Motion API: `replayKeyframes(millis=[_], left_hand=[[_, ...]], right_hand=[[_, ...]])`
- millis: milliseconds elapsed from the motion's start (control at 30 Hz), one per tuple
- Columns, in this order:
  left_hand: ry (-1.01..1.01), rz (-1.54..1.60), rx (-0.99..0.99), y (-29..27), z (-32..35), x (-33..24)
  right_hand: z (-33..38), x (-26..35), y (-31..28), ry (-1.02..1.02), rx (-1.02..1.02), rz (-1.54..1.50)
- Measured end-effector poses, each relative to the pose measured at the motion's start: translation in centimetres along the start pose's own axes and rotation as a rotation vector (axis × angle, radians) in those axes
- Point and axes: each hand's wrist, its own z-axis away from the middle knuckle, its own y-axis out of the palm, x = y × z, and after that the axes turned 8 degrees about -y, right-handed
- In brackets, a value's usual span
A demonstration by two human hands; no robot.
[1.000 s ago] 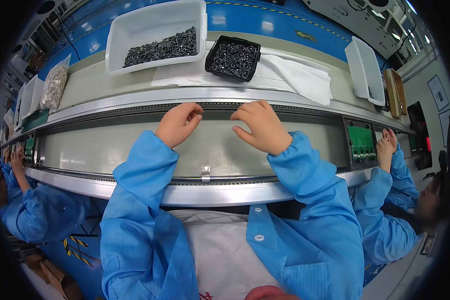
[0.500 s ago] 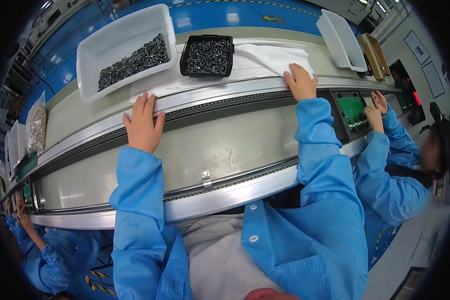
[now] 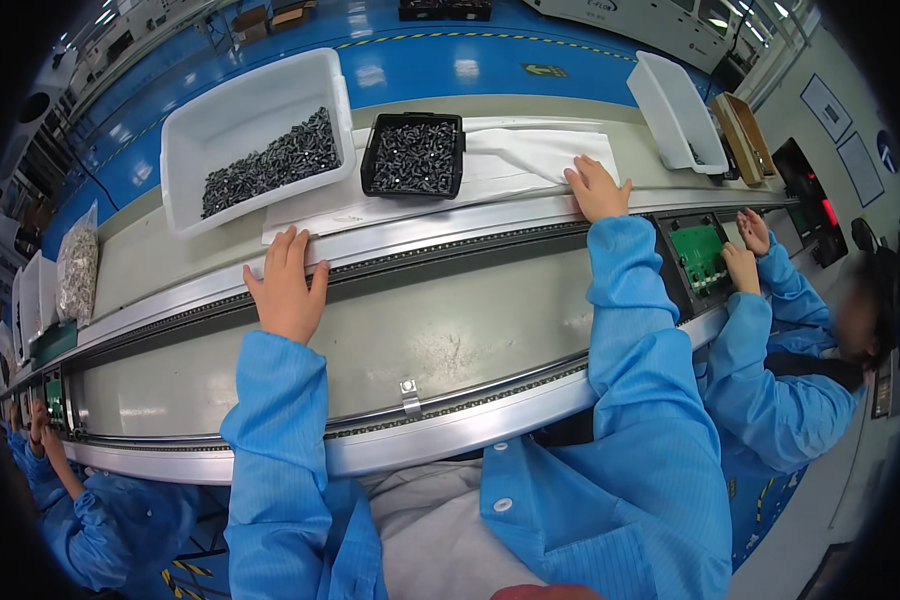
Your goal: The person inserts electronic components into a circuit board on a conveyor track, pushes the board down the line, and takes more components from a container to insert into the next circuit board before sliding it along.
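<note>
Both my hands rest on the far metal rail [image 3: 440, 230] of a conveyor line, and neither holds anything. My left hand [image 3: 288, 288] lies on it with fingers spread, below a large white bin [image 3: 185, 170] of small dark parts. Farther right, my right hand [image 3: 600, 190] has its fingers stretched over the rail, the tips at the edge of a white sheet [image 3: 540, 155]. Between them, beyond the rail, a black tray [image 3: 413, 190] heaped with small dark components [image 3: 415, 155] stands on white sheeting.
To the right, a co-worker's hands [image 3: 742, 265] are at a green circuit board [image 3: 698, 255] in a dark carrier. Another person works at the far left. A white bin [image 3: 670, 110] stands at the back right, a bag of small parts [image 3: 77, 265] at the left. A metal clip [image 3: 410, 398] sits on the near rail.
The view has tilted up a little, so everything sits lower in the picture. My hands keep their places on the far rail. The co-worker's hands remain by the board at right.
</note>
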Motion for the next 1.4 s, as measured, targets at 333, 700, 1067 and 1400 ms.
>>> replayKeyframes(millis=[333, 700, 1067, 1400], left_hand=[[0.268, 0.42, -0.074, -1.2, 2.6, -3.6], [0.28, 0.884, 0.35, -1.9, 5.9, -3.6], [0.092, 0.833, 0.734, -1.9, 5.5, -1.5], [-0.012, 0.845, 0.805, -2.4, 5.8, -1.7]], right_hand=[[11.1, 11.4, -1.0, -0.572, -0.041, -0.189], [16.5, 21.6, 5.0, -0.823, 0.166, -0.549], [16.6, 20.6, 6.8, -0.596, 0.24, -0.939], [16.9, 20.4, 5.8, -0.549, 0.453, -1.053]])
